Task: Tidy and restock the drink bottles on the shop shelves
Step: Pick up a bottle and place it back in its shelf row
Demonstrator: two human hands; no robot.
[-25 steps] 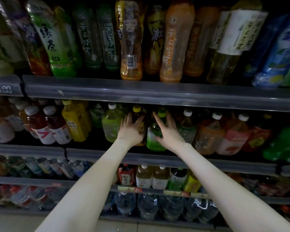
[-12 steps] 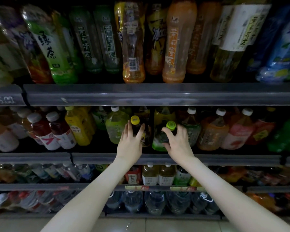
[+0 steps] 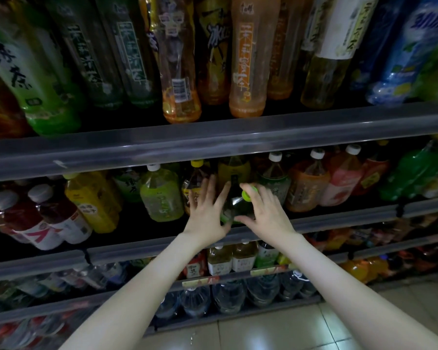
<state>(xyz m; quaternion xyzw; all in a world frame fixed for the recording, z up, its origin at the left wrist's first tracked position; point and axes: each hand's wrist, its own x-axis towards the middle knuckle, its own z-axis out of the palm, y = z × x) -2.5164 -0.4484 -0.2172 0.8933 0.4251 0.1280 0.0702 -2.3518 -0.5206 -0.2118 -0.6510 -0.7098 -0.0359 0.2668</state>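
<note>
The green-capped bottle (image 3: 234, 202) stands at the front edge of the middle shelf (image 3: 339, 219), near its centre, and it leans with its top toward us. It is between our two hands.

Our left hand (image 3: 206, 214) lies flat against its left side. The fingers (image 3: 211, 184) are straight and spread, and they reach up in front of the yellow-capped bottle (image 3: 196, 173) just beside it. The thumb lies along the dark body. Our right hand (image 3: 267, 213) curls over the neck and shoulder from the right, with the lime cap (image 3: 248, 195) showing above the knuckles and the thumb low on the body.

We judge that the bottle is full, so it has some weight for its size. The plastic wall is probably stiff enough while the cap is sealed, but the smooth label can slip in the hand. The best hold seems to be around the shoulder under the cap, with the other hand supporting the lower body. The neighbours stand tight on both sides, so a careless push may tip them.
</note>
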